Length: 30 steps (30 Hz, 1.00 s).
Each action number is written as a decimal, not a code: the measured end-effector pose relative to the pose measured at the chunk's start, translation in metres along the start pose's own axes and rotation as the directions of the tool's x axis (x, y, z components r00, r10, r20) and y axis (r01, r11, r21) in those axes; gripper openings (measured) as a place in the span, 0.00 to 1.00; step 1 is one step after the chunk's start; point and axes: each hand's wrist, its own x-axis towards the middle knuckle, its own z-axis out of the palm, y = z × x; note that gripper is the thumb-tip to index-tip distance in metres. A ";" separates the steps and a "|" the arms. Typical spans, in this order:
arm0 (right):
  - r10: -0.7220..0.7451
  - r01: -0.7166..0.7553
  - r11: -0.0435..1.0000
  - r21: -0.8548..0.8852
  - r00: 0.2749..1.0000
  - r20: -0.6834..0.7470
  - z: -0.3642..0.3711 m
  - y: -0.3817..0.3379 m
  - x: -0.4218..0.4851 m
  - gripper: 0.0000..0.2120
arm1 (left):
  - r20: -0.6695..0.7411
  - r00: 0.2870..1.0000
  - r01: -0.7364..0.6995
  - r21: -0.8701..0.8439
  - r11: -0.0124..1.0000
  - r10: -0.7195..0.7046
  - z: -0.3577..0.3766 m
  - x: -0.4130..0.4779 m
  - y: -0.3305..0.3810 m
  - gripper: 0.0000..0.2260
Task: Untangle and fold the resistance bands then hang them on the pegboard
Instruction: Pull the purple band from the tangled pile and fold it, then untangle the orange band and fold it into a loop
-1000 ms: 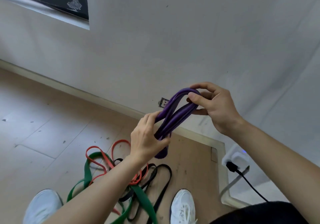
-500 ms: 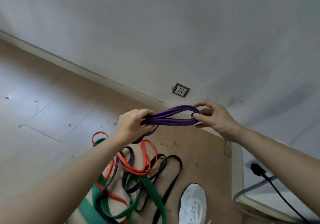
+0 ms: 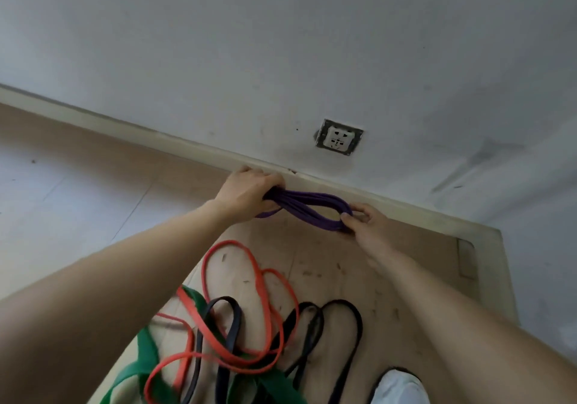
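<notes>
A purple resistance band (image 3: 307,208), folded into several layers, stretches between both hands in front of the baseboard. My left hand (image 3: 248,193) grips its left end in a fist. My right hand (image 3: 365,225) pinches the looped right end between thumb and fingers. On the floor below lies a tangle of bands: a red band (image 3: 259,282), a green band (image 3: 146,353) and black bands (image 3: 343,335). No pegboard is in view.
A white wall socket (image 3: 338,137) sits low on the grey wall above the baseboard (image 3: 125,122). My white shoe (image 3: 398,388) stands at the bottom right. The floor is tiled at the left and brown board under the bands.
Both hands have stretched forward and down toward the baseboard with the purple band, which now lies flatter and longer between them. The view has tilted down; the tangle looks closer.
</notes>
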 end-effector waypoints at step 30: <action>-0.017 0.396 0.695 -0.600 0.843 0.537 0.009 0.064 -0.102 0.21 | 0.304 0.943 0.219 -0.260 0.941 -0.135 0.043 -0.206 0.033 0.17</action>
